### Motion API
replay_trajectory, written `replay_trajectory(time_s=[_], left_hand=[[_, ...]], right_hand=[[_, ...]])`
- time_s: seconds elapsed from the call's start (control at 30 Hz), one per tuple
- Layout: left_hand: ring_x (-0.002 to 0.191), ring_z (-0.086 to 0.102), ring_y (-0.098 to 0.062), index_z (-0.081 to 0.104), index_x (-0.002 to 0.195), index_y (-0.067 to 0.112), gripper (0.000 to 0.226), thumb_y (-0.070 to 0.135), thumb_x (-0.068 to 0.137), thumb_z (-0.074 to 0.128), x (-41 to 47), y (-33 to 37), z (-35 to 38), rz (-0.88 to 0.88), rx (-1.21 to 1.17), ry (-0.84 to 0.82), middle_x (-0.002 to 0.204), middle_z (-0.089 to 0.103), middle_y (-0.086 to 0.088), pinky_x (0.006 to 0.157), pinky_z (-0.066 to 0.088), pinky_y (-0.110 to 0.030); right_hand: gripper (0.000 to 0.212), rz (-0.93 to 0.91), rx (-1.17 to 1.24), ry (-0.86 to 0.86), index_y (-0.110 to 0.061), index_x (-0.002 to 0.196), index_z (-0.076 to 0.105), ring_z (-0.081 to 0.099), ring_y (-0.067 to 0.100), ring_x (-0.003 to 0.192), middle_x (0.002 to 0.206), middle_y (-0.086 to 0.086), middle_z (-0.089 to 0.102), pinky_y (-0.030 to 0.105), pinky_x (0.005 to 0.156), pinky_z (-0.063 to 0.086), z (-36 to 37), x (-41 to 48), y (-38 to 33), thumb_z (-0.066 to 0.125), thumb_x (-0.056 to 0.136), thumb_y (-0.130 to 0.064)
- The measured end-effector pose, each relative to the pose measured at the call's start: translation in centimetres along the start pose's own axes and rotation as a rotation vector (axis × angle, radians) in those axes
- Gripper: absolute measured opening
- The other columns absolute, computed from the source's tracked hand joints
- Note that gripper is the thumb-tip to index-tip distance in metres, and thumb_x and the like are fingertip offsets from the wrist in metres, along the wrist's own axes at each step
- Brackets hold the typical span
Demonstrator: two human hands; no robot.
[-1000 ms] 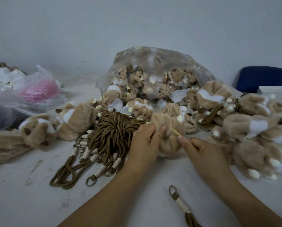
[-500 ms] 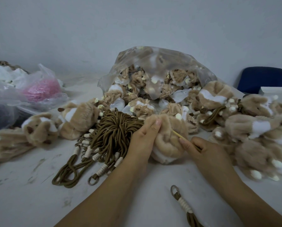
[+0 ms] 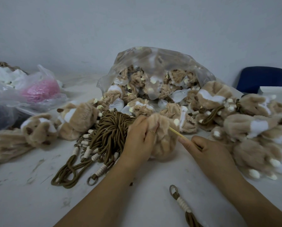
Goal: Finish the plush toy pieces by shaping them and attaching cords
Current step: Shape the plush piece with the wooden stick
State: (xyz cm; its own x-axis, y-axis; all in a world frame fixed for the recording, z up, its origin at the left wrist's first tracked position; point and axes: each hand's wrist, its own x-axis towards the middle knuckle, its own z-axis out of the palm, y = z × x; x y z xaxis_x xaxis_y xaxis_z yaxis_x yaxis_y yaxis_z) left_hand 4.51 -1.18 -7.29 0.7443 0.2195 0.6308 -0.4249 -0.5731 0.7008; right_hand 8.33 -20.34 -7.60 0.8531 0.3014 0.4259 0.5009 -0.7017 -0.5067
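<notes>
Plush piece (image 3: 164,142) gripped in left hand (image 3: 139,140), right hand (image 3: 209,153) pinching stick (image 3: 178,133), tip apparently inside

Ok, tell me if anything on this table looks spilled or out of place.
The clear bag lies open, and plush pieces spill from its mouth onto the table. A loose cord lies alone at the near edge, apart from the cord bundle. I see no damage.

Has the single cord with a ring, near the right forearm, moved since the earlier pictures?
No. The single cord keeps the same distance and direction from the cord bundle on the table.
</notes>
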Motion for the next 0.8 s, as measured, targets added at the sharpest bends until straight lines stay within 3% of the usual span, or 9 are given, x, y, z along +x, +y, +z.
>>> replay_trajectory(time_s=[0.1, 0.23, 0.33, 0.43, 0.53, 0.63, 0.73, 0.8], left_hand=[[0.095, 0.058, -0.027, 0.067, 0.095, -0.001, 0.039, 0.028, 0.098, 0.04, 0.0, 0.0, 0.0, 0.056, 0.089, -0.082, 0.099, 0.06, -0.009, 0.087, 0.044, -0.054], [0.098, 0.061, -0.024, 0.067, 0.102, 0.0, 0.048, 0.038, 0.097, 0.038, -0.3, 0.6, 0.5, -0.021, 0.034, -0.166, 0.103, 0.065, -0.01, 0.089, 0.047, -0.048], [0.101, 0.064, -0.018, 0.065, 0.105, 0.009, 0.03, 0.031, 0.101, 0.045, -0.6, 0.9, 0.9, -0.158, -0.116, -0.165, 0.105, 0.068, -0.008, 0.092, 0.049, -0.045], [0.097, 0.063, 0.005, 0.067, 0.092, 0.04, 0.02, 0.041, 0.094, 0.047, -0.7, 1.4, 0.8, -0.306, -0.304, -0.171, 0.099, 0.071, 0.014, 0.084, 0.05, -0.019], [0.097, 0.065, 0.009, 0.073, 0.087, 0.04, 0.026, 0.059, 0.088, 0.055, -0.4, 1.4, 0.5, -0.415, -0.466, -0.127, 0.095, 0.074, 0.02, 0.078, 0.047, -0.006], [0.1, 0.068, 0.002, 0.078, 0.086, 0.038, 0.028, 0.056, 0.075, 0.059, -0.1, 1.0, 0.5, -0.474, -0.552, -0.07, 0.099, 0.076, 0.013, 0.084, 0.051, -0.014], [0.108, 0.068, -0.009, 0.075, 0.103, 0.028, 0.041, 0.054, 0.074, 0.061, -0.1, 0.7, 0.6, -0.46, -0.559, -0.003, 0.108, 0.075, 0.001, 0.099, 0.05, -0.03], [0.106, 0.068, -0.008, 0.073, 0.101, 0.032, 0.037, 0.054, 0.075, 0.061, -0.1, 0.5, 0.8, -0.439, -0.541, 0.045, 0.108, 0.075, 0.002, 0.096, 0.052, -0.028]], right_hand=[[0.06, -0.008, 0.026, 0.01, -0.02, 0.052, 0.027, 0.035, 0.01, 0.042, 0.045, -0.004, 0.038, 0.033, 0.046, 0.03, 0.1, -0.1, -0.1, 0.032, 0.075, -0.075], [0.057, -0.014, 0.084, 0.032, -0.021, 0.051, 0.029, 0.043, 0.011, 0.049, 0.047, -0.008, 0.043, 0.032, 0.048, 0.03, 0.6, -0.4, -0.3, 0.034, 0.074, -0.073], [0.057, 0.005, 0.116, 0.053, -0.02, 0.052, 0.031, 0.04, 0.012, 0.048, 0.046, -0.007, 0.042, 0.034, 0.049, 0.032, 0.9, -0.4, -0.3, 0.035, 0.073, -0.073], [0.052, 0.002, 0.11, 0.049, -0.027, 0.056, 0.04, 0.044, 0.01, 0.052, 0.049, -0.009, 0.046, 0.032, 0.049, 0.031, 1.0, -0.3, -0.5, 0.032, 0.072, -0.076], [0.049, -0.011, 0.066, 0.038, -0.034, 0.06, 0.046, 0.048, 0.009, 0.053, 0.053, -0.015, 0.051, 0.029, 0.048, 0.03, 0.9, -0.3, -0.5, 0.028, 0.071, -0.079], [0.059, -0.018, 0.047, 0.05, -0.024, 0.054, 0.04, 0.046, 0.01, 0.049, 0.052, -0.013, 0.051, 0.03, 0.047, 0.031, 1.1, -0.2, -0.3, 0.029, 0.071, -0.079], [0.059, -0.002, 0.06, 0.045, -0.022, 0.053, 0.034, 0.047, 0.009, 0.053, 0.051, -0.013, 0.049, 0.029, 0.046, 0.028, 1.1, -0.2, -0.4, 0.03, 0.073, -0.078], [0.06, 0.007, 0.062, 0.033, -0.021, 0.053, 0.032, 0.048, 0.009, 0.053, 0.05, -0.013, 0.049, 0.03, 0.046, 0.028, 1.0, -0.3, -0.4, 0.029, 0.074, -0.078]])
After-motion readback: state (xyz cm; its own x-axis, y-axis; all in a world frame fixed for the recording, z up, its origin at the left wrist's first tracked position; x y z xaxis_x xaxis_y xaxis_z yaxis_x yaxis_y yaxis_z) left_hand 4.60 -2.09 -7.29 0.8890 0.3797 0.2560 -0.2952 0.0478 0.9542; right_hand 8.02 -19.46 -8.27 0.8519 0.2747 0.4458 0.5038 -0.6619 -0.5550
